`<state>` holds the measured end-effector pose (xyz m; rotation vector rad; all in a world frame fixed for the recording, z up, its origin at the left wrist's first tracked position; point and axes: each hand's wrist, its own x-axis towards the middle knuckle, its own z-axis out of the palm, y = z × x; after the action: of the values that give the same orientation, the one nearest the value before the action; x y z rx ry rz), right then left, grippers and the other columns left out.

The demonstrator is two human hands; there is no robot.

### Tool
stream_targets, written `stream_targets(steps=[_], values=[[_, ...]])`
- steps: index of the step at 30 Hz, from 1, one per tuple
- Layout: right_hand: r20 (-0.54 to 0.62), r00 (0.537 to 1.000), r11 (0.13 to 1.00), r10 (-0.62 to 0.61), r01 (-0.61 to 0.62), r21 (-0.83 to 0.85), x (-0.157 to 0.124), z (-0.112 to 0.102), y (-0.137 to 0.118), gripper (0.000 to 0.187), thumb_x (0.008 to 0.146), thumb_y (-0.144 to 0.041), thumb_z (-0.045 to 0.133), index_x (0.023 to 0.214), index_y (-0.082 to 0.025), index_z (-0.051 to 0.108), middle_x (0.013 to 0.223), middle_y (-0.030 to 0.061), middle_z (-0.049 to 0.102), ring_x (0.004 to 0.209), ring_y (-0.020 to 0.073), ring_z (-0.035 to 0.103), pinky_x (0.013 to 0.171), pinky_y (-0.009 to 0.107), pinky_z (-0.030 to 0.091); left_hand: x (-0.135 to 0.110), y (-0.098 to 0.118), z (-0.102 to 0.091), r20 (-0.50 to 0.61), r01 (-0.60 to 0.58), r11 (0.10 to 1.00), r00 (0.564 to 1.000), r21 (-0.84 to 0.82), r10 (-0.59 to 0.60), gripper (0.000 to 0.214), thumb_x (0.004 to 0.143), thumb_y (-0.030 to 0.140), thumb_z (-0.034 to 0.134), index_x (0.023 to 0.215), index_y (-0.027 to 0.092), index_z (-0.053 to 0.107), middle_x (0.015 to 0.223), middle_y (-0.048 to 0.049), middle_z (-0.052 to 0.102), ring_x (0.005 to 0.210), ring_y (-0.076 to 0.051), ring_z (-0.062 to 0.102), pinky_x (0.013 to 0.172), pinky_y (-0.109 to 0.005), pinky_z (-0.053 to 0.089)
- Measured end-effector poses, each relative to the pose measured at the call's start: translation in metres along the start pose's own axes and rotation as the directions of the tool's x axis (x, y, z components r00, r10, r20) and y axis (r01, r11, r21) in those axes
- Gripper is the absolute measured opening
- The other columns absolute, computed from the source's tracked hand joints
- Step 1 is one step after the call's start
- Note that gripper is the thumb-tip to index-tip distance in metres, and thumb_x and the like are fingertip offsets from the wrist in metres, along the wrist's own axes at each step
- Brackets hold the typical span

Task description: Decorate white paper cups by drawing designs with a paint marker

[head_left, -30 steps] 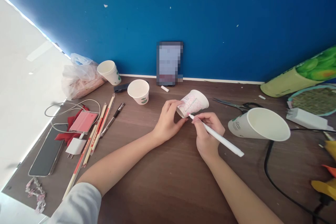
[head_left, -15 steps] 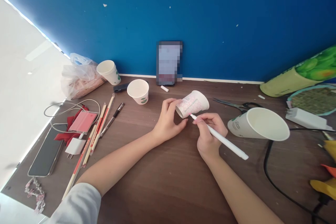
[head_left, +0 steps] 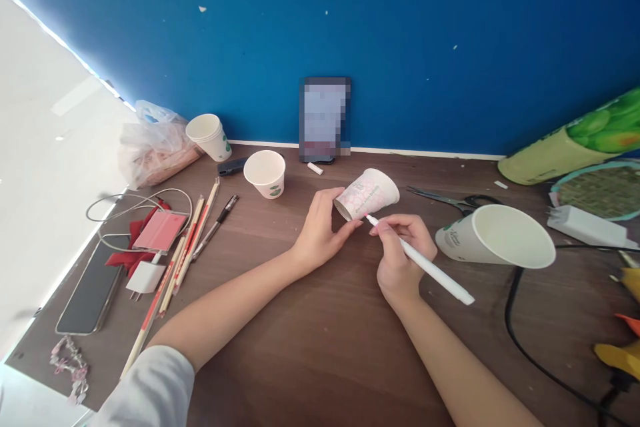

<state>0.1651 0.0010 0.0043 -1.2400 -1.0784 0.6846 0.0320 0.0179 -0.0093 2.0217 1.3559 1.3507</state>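
Observation:
A small paper cup [head_left: 367, 193] with pink marks on its side lies tilted on the brown table [head_left: 320, 340], its base toward me. My left hand [head_left: 320, 230] is closed on the cup's base end, thumb and fingers around it. My right hand [head_left: 400, 257] grips a white marker pen [head_left: 423, 263] in a writing hold. The pen's pink tip touches the cup's side near the base.
A large paper cup [head_left: 495, 237] lies on its side to the right, scissors [head_left: 450, 200] behind it. An upright cup [head_left: 265, 173] and stacked cups [head_left: 209, 137] stand at the left, with sticks [head_left: 187, 247], a phone [head_left: 93, 290], a charger and cable. A black cord [head_left: 520, 333] runs at the right.
The cup has been turned slightly and shifted a little away from me. The pen tip has followed it along the cup's side. Both hands keep their hold.

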Motion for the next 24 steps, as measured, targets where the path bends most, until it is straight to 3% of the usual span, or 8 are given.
stream_targets(steps=[10,24], values=[[0.037,0.999,1.000,0.029,-0.029,-0.008,0.0020,0.0024,-0.0013,0.008,0.074,-0.023,0.065,0.070,-0.019,0.058,0.061,-0.0029,0.061,0.056,0.0137,0.058,0.055,0.028,0.046,0.0021,0.0031,-0.0029,0.007,-0.052,0.998,0.999,0.037,0.051,0.045,0.084,0.027,0.066,0.121,0.019,0.042,0.113,-0.0104,0.057,0.110,-0.022,0.056,0.092,-0.038,0.050],[0.031,0.999,0.999,0.038,-0.037,-0.020,0.0016,0.0010,0.0008,0.009,0.074,-0.022,0.065,0.070,-0.019,0.058,0.061,-0.0027,0.060,0.055,0.0135,0.055,0.055,0.028,0.044,0.0016,0.0024,-0.0037,0.062,-0.006,0.998,0.998,0.062,0.003,0.043,0.087,0.031,0.062,0.123,0.022,0.039,0.116,-0.0112,0.055,0.113,-0.025,0.055,0.094,-0.042,0.048]])
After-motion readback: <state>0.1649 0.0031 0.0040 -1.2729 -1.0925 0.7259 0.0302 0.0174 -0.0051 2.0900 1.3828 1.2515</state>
